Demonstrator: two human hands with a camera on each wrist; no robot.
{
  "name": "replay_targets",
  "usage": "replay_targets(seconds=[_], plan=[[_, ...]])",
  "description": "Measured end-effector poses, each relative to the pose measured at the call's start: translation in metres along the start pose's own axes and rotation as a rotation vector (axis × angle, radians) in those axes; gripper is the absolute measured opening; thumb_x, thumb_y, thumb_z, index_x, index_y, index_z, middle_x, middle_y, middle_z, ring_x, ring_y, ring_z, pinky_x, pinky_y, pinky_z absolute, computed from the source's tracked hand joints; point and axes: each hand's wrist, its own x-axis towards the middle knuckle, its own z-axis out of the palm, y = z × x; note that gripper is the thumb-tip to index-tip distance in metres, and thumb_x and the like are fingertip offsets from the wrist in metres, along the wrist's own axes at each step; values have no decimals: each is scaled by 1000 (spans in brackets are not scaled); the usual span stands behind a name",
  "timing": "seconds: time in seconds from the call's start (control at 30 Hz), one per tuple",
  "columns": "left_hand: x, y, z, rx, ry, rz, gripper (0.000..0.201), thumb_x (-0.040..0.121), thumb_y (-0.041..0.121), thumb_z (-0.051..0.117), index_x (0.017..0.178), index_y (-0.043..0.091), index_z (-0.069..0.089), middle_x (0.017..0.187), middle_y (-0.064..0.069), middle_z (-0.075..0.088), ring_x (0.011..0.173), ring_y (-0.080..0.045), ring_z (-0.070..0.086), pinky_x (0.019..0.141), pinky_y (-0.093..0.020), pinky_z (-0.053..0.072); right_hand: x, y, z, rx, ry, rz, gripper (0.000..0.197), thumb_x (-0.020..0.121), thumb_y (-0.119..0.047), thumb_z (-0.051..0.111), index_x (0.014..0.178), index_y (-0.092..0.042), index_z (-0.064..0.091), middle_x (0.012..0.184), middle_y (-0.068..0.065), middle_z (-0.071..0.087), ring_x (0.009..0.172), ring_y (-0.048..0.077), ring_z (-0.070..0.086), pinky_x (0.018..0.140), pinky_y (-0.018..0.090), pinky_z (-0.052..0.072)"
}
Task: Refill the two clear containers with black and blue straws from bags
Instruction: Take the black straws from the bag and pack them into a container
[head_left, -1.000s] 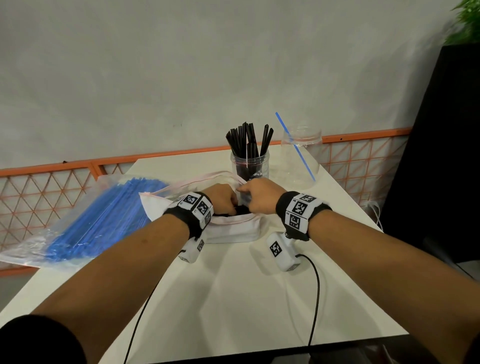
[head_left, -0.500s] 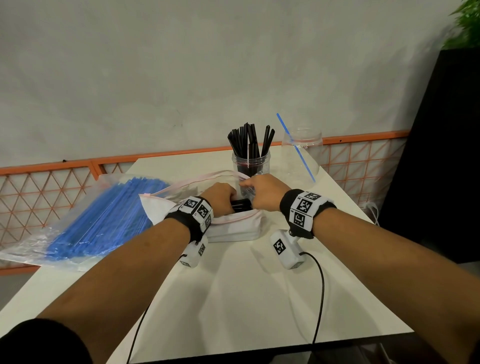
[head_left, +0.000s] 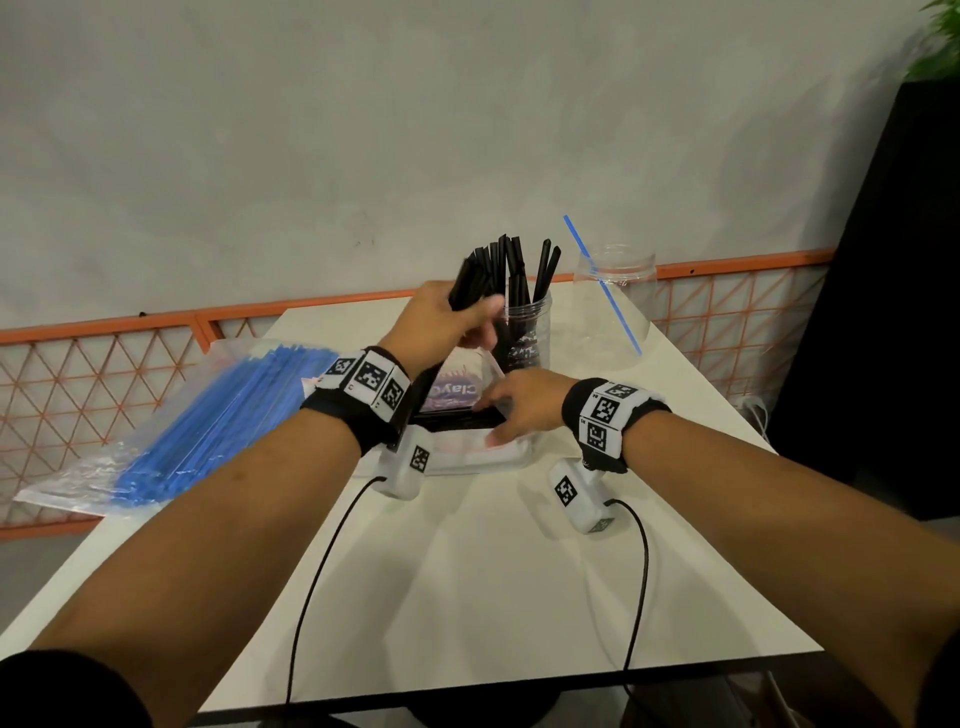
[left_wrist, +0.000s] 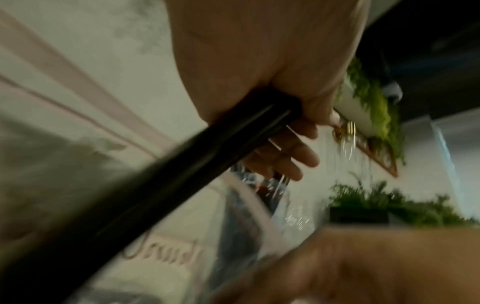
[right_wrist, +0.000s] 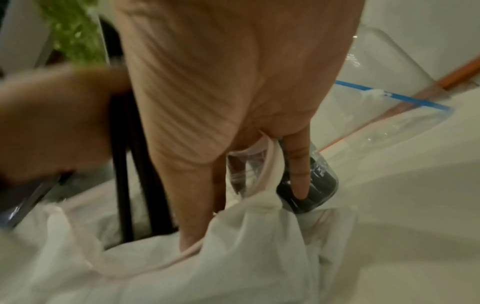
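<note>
Left hand (head_left: 441, 325), at frame centre in the head view, grips a bundle of black straws (head_left: 470, 283) in curled fingers, tips raised beside the left clear container (head_left: 524, 332), already part-filled with black straws. Right hand (head_left: 519, 410), below it, rests with fingers extended, holding the straw bag (head_left: 467, 452) mouth down on the table (head_left: 467, 597). To complete the step well, align the bundle upright over the container mouth, lower it until the ends seat, then release; keep the bag pinned so the remaining straws stay inside. The right clear container (head_left: 615, 306) holds one blue straw (head_left: 602, 283); the blue straw bag (head_left: 208, 421) lies at left. Compared with the earlier frame, the left hand has risen out of the bag carrying the bundle.
</note>
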Motion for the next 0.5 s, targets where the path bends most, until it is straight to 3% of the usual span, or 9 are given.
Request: replay_targets(seconds=[0.1,0.2,0.33,0.43,0.5], plan=[[-4,25,3,-235,31,57,27,98,26,59,79,7,63,65,-9,70,65,-25,70,69,-36,60,8,1,4,-48,-6,10,52,80,-40,74,128,-25,62,116,-5,65,105,18,58,81,20,39],[-8,48,5,-412,18,101,30,100,26,56,77,8,62,63,-9,68,63,-26,70,77,-48,58,15,4,8,-45,15,59,22,77,-44,76,85,-26,65,76,-17,55,76,13,54,59,20,36],[-19,56,13,-522,-68,82,27,99,25,54,80,7,61,63,-9,66,61,-24,69,69,-39,61,23,2,12,-128,-20,54,20,78,-44,74,81,-27,63,78,-10,60,77,15,57,70,23,46],[-31,41,23,-505,-123,45,25,97,23,58,79,8,63,64,-9,66,62,-23,68,72,-39,60,30,6,14,-142,-15,24,24,82,-39,71,67,-30,55,72,-9,57,68,13,54,71,29,44],[-40,28,29,-489,-145,23,23,93,25,62,76,10,65,64,-9,66,64,-24,68,72,-37,59,29,6,15,-131,-30,11,14,82,-39,71,83,-27,63,87,-5,63,82,16,59,78,30,47]])
